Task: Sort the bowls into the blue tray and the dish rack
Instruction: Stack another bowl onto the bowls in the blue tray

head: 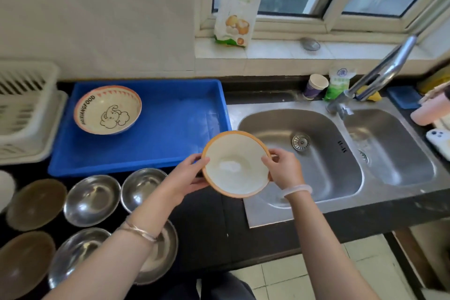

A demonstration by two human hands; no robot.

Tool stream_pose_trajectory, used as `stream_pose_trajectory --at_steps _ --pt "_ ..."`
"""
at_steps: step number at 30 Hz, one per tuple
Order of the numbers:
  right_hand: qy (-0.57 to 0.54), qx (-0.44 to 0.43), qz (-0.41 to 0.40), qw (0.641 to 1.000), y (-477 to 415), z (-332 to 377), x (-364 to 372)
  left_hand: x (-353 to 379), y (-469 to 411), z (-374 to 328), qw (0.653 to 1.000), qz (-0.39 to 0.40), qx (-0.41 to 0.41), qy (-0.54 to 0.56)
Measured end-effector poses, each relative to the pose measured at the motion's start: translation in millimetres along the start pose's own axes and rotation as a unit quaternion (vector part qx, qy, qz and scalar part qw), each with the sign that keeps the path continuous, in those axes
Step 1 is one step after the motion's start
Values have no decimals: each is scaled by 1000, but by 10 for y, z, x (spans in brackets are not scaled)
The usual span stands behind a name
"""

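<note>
blue tray [185, 114] w/ printed bowl [107, 109]; left hand [187, 175], right hand [283, 168] grip orange-rimmed bowl [236, 165].

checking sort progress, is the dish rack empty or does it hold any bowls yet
Empty as far as shown: the dish rack shows only bare white slats, though the frame cuts off its left side. One bowl sits in the blue tray.

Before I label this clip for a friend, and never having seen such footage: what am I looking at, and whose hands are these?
One camera, worn on a person's head, looks down at a kitchen counter. The left hand and right hand together hold a white bowl with an orange rim near the sink. Behind it, a blue tray holds one patterned bowl; a white dish rack stands at its left. Steel bowls and brown bowls wait on the counter.
</note>
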State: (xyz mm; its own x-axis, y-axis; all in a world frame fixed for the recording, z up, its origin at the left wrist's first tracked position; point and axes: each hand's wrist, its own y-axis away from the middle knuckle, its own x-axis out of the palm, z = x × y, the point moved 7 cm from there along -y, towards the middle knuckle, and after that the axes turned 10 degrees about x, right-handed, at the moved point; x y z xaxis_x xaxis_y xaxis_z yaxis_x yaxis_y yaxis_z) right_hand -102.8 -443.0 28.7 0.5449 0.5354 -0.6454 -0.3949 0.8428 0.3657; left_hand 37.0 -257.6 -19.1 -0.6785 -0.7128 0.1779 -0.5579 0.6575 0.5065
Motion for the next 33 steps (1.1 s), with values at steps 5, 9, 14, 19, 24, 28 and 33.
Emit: stream_pose_trajectory --at_steps 5,9,14,19,24,28,33 --pt "-28 -12 58 998 -125 639 481 -591 79 -210 989 -77 59 108" --pt "-65 17 116 991 -207 1079 1000 -1049 123 -333 967 -129 114 185" --pt "-72 -28 174 982 -229 1772 1653 -1709 67 -568 936 -207 178 222" --pt "-21 -60 189 980 -340 2340 2253 -2316 -104 -760 915 -268 197 230" --pt "35 -72 176 981 -449 2650 2740 -2758 -339 -841 916 -306 186 183" --pt "61 -58 149 985 -513 2695 2960 -2961 -520 -804 912 -339 164 162" --pt "57 -33 130 989 -626 2642 3119 -3080 -716 -726 911 -359 145 142"
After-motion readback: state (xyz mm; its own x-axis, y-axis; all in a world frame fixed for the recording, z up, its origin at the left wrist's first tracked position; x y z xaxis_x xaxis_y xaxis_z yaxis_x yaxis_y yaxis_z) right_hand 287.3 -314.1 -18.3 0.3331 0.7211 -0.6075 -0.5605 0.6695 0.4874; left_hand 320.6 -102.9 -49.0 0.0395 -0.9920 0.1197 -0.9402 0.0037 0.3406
